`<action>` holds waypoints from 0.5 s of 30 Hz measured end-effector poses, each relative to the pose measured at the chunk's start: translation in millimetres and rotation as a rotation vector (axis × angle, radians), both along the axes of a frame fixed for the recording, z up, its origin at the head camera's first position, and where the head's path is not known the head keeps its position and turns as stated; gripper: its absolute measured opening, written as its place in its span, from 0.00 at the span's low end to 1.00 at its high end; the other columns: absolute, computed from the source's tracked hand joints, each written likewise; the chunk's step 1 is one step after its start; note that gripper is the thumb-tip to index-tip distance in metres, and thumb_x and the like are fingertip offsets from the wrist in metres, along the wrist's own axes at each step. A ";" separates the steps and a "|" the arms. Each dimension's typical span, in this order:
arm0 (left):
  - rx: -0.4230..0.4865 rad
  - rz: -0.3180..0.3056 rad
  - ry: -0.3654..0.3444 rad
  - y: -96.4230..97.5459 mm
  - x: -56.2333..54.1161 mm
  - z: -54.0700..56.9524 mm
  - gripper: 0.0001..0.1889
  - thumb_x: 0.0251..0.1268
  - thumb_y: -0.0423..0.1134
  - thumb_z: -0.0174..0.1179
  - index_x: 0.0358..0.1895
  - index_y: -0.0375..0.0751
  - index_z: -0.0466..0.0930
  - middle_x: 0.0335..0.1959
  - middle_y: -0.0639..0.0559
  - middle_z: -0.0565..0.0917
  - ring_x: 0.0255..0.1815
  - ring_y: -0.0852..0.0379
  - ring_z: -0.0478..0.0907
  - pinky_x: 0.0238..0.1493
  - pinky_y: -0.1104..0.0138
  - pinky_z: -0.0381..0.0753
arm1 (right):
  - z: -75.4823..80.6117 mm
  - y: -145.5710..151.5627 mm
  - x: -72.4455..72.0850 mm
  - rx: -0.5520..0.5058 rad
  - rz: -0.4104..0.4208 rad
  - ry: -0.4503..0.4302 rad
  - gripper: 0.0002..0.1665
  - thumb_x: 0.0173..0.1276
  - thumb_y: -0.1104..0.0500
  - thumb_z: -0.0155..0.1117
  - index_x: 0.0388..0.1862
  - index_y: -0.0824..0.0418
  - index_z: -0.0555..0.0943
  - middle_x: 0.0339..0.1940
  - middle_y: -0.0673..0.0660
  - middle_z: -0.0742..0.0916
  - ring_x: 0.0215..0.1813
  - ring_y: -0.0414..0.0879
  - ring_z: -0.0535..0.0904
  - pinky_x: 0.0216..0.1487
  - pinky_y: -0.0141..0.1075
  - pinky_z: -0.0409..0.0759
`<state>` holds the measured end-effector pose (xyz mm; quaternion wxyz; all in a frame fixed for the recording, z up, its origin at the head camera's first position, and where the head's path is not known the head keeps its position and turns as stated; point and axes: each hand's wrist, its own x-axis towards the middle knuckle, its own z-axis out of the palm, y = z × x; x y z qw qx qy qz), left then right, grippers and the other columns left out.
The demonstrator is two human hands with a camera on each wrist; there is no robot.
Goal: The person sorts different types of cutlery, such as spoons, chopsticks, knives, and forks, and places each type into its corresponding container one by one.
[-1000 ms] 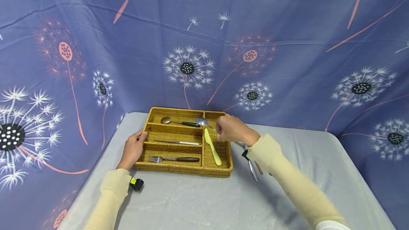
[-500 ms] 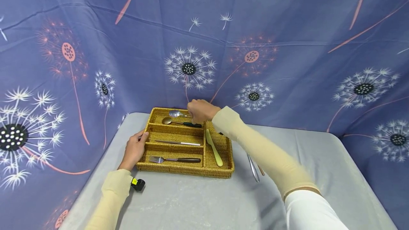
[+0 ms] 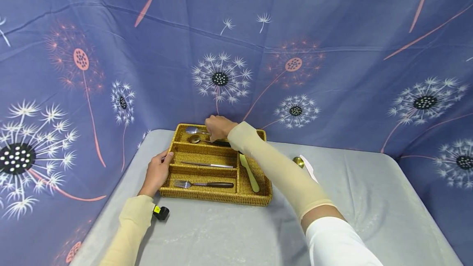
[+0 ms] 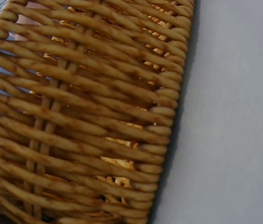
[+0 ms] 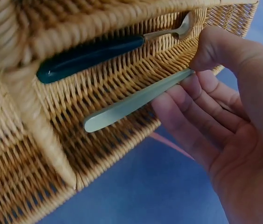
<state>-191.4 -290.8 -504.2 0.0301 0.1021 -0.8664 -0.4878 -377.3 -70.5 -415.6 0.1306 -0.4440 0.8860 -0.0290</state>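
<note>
A wicker cutlery tray (image 3: 216, 198) with several compartments stands on the table. My left hand (image 3: 156, 173) grips its left side, thumb at the rim; in the left wrist view the woven wall (image 4: 89, 107) fills most of the picture. At the back left compartment, my right hand (image 3: 220, 127) pinches a silver spoon (image 3: 191, 129) between thumb and fingers. Its pale handle (image 5: 131, 106) slants across the compartment in the right wrist view. Beside it lies a second spoon with a dark green handle (image 5: 92, 58), its bronze bowl (image 3: 194, 139) pointing left.
A thin metal stick (image 3: 207, 164) lies in the middle compartment and a dark-handled fork (image 3: 207, 184) in the front one. The right compartment holds a yellow-green knife (image 3: 250, 175). On the table right of the tray, a gold spoon (image 3: 298, 162) and a pale pink utensil (image 3: 308, 168) show behind my arm.
My right hand has carried the silver spoon leftward from over the right compartment to the back left one. The left hand keeps its hold on the tray.
</note>
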 end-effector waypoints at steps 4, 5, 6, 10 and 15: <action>-0.013 0.000 -0.002 0.2 -0.2 -0.9 0.32 0.92 0.54 0.41 0.86 0.38 0.59 0.80 0.30 0.68 0.81 0.31 0.63 0.80 0.37 0.62 | -7.4 -4.1 0.3 0.014 -0.022 -0.026 0.25 0.72 0.59 0.78 0.21 0.52 0.71 0.24 0.48 0.73 0.27 0.41 0.70 0.34 0.34 0.71; -0.020 0.000 -0.003 0.2 -0.3 -1.3 0.32 0.92 0.54 0.41 0.86 0.38 0.59 0.80 0.30 0.68 0.81 0.31 0.63 0.80 0.36 0.62 | -8.9 -4.5 0.8 0.012 -0.024 -0.029 0.24 0.72 0.59 0.78 0.22 0.52 0.72 0.25 0.48 0.75 0.28 0.41 0.71 0.34 0.34 0.72; -0.026 0.000 -0.005 0.3 -0.2 -1.7 0.32 0.92 0.54 0.41 0.86 0.38 0.59 0.80 0.30 0.68 0.81 0.31 0.63 0.80 0.36 0.62 | -10.3 -4.8 1.4 0.009 -0.025 -0.033 0.23 0.72 0.59 0.78 0.23 0.51 0.73 0.26 0.47 0.76 0.28 0.40 0.72 0.34 0.33 0.72; -0.033 0.000 -0.012 0.6 0.0 -2.4 0.32 0.92 0.54 0.41 0.86 0.38 0.60 0.81 0.30 0.67 0.81 0.31 0.62 0.80 0.36 0.62 | -14.5 -5.5 2.8 -0.009 -0.007 -0.044 0.32 0.75 0.63 0.73 0.18 0.51 0.63 0.20 0.47 0.63 0.23 0.40 0.58 0.30 0.34 0.62; -0.019 -0.004 -0.017 -0.5 0.5 -1.1 0.34 0.91 0.56 0.40 0.86 0.39 0.58 0.82 0.31 0.66 0.82 0.31 0.61 0.80 0.36 0.60 | -17.1 -3.5 3.5 -0.048 0.037 -0.030 0.35 0.74 0.73 0.60 0.19 0.51 0.51 0.21 0.48 0.51 0.25 0.41 0.44 0.32 0.36 0.52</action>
